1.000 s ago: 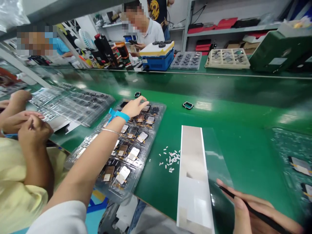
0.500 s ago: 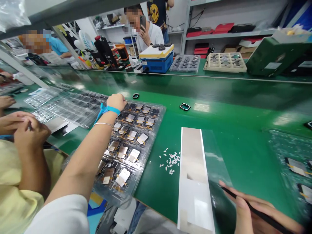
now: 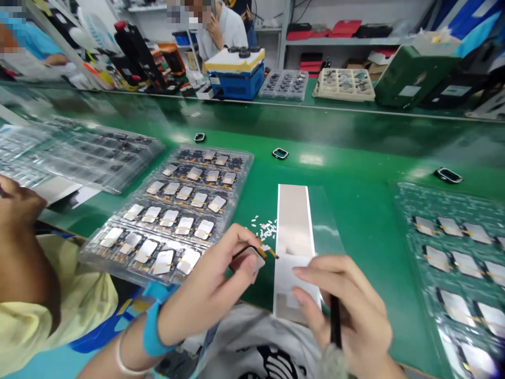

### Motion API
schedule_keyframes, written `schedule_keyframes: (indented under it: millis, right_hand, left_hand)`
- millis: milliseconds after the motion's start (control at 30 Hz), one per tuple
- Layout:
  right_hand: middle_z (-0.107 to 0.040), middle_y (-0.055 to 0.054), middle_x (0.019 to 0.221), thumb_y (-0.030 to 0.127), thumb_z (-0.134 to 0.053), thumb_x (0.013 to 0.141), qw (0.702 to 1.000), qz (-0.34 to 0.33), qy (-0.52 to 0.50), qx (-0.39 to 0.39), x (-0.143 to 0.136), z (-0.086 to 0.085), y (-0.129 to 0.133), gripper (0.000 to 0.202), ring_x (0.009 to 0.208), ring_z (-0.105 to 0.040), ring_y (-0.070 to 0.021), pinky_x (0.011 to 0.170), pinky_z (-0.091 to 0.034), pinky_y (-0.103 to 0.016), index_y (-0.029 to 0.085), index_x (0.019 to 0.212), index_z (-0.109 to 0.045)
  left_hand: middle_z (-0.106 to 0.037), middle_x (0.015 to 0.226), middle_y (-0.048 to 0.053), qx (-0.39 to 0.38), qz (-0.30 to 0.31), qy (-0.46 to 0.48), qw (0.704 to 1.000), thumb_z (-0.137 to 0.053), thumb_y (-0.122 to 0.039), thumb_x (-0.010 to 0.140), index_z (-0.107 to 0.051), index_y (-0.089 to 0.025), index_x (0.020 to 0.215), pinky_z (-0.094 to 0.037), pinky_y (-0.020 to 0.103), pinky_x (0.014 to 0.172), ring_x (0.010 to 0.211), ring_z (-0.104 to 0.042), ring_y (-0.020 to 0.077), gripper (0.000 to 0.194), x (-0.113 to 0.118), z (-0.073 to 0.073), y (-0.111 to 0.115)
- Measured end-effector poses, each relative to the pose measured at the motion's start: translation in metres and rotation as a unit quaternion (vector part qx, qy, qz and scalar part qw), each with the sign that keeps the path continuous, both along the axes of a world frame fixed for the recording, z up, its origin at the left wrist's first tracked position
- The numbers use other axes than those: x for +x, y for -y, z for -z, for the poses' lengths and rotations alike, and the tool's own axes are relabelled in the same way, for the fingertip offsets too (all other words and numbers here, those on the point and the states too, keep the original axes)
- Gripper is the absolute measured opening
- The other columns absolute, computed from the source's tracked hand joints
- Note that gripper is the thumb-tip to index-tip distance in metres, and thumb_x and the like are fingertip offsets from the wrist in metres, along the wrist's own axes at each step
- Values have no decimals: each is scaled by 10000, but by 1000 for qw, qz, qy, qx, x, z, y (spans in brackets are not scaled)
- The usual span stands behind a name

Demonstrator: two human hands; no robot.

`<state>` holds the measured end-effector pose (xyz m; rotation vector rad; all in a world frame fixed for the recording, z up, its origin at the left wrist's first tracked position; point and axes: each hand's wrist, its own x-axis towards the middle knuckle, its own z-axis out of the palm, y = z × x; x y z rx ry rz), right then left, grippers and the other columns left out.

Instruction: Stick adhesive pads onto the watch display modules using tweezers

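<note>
A small screen part (image 3: 252, 261) with an orange flex cable is pinched between the thumb and fingers of my left hand (image 3: 221, 281), which wears a blue wrist strap. My right hand (image 3: 347, 305) holds black tweezers (image 3: 335, 321) in its palm, thumb and forefinger apart above a pale adhesive strip (image 3: 292, 216) lying on the green mat. Small white pieces (image 3: 267, 229) are scattered left of the strip. To the left, a clear tray (image 3: 242, 197) bears rows of similar screen parts.
Another tray (image 3: 410, 252) of screen parts lies at the right. Watch frames (image 3: 280, 153) sit at the back of the mat. A co-worker's hand (image 3: 19, 205) is at the far left. A blue box (image 3: 236, 81) and more trays stand beyond.
My left hand has come back from the tray's far side to the middle, now holding a screen part. My right hand has moved left over the strip, with the tweezers tucked back. The view has shifted right.
</note>
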<state>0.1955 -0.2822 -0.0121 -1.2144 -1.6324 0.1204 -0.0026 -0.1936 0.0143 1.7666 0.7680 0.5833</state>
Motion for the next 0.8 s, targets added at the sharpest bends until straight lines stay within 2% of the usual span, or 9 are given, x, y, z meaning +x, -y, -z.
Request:
schedule_keyframes:
  millis: [100,233,400,500,567,800]
  right_hand:
    - [-669,-55,903,76,-678,869,998,20,50,24,-8,-9,-8,170,757,-685,-118,607,-558,-204,142,1026,-685]
    - [-717,-67,887,59,-673,876,993,64,90,28,-6,-3,-9,128,764,-712,-128,613,-565,-212,115,988,-700]
    - [-745,-80,919,72,-637,906,990,60,129,25,0,8,-6,159,781,-732,-146,623,-601,-233,113,1046,-698]
    - [-754,-93,964,87,-601,928,983,64,171,19,1,13,-6,195,795,-740,-163,655,-627,-263,116,1102,-684]
    - [-756,-98,970,95,-602,929,979,69,192,22,2,16,-5,201,795,-734,-164,655,-625,-268,115,1114,-677]
    - [-751,-102,1003,93,-583,940,980,71,185,2,-2,21,-7,221,819,-730,-163,691,-621,-272,118,1147,-656]
  left_hand:
    - [-543,798,-39,-79,-10,70,994,-425,-325,1059,-451,-304,1123,-442,220,636,691,-526,118,73,14,17,21]
    - [-552,768,-42,-112,-20,102,988,-436,-324,1060,-498,-289,1074,-430,210,630,681,-526,113,72,28,35,28]
    - [-593,819,-19,-56,-54,91,993,-468,-275,1047,-553,-259,1030,-472,229,697,737,-590,122,88,35,44,28]
    - [-588,798,-23,-4,-81,68,994,-510,-244,1024,-580,-251,1006,-462,228,659,681,-572,115,72,36,47,27]
    - [-586,782,-27,3,-92,63,994,-519,-236,1016,-586,-247,989,-456,225,636,654,-557,113,73,36,49,26]
    - [-629,749,-36,39,-86,30,995,-521,-197,994,-590,-244,974,-440,205,597,627,-574,110,86,34,47,23]
